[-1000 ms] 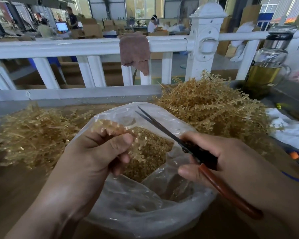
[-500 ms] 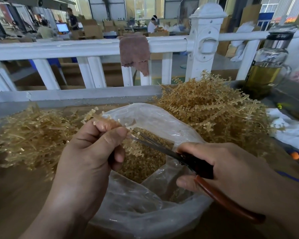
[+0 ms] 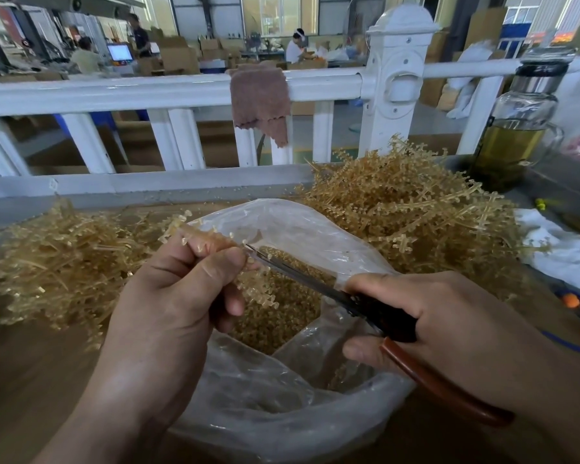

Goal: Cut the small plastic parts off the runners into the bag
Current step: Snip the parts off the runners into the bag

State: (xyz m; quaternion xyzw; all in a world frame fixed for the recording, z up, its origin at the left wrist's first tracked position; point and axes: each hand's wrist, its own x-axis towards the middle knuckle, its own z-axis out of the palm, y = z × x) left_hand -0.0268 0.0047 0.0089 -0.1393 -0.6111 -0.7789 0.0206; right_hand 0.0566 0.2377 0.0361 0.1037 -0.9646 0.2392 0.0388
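Right over the open mouth of the clear bag [image 3: 282,413], the left hand [image 3: 168,296] pinches a runner [image 3: 208,241] of amber parts between thumb and curled fingers [image 3: 230,301]. The right hand [image 3: 449,329] is clenched round the handles of the scissors [image 3: 315,286], whose blade tips meet the runner just beside the left thumb. Loose parts [image 3: 282,316] lie inside the bag. 2 piles flank it on the table [image 3: 21,380]: barer runners [image 3: 57,262] left, fuller runners [image 3: 399,212] right.
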